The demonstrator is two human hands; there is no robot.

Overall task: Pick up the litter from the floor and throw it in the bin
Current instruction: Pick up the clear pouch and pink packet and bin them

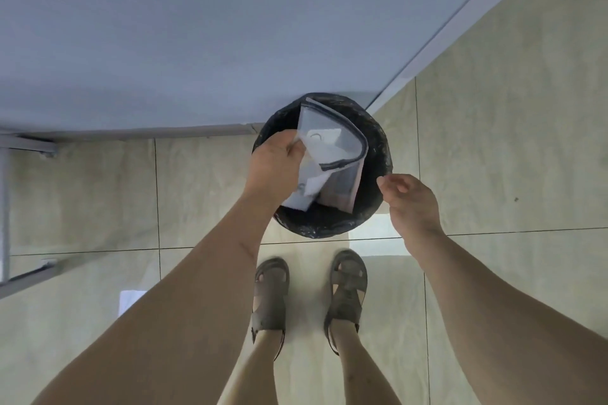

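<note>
**A:** What is surrounding you right now?

**B:** You are standing on a pale tiled floor (493, 141) and facing a grey-blue wall (197, 26). A round bin (378, 148) lined with a black bag is sitting against the foot of that wall, directly ahead of your sandals (269, 293). Part of a metal frame (19, 148) is showing at the left edge.

**A:** And where is the litter?

**B:** You are holding it over the bin's mouth. It is a clear plastic pouch with a dark zip edge (332, 148), bunched together with some white paper. Your left hand (276, 158) is gripping it, with the fingers curled round the near left side. Whether the lower end is touching the liner, I cannot tell.

**A:** What is the other hand doing?

**B:** Your right hand (411, 197) is hanging just beside the bin's right rim, holding nothing, with its fingers loosely bent.

**A:** So which step am I on?

**B:** By my reading, you are doing the throwing-away step. Next you are likely needing only to loosen the left fingers so the pouch drops inside. Since it is wide and stiff, a corner may catch on the rim.
</note>
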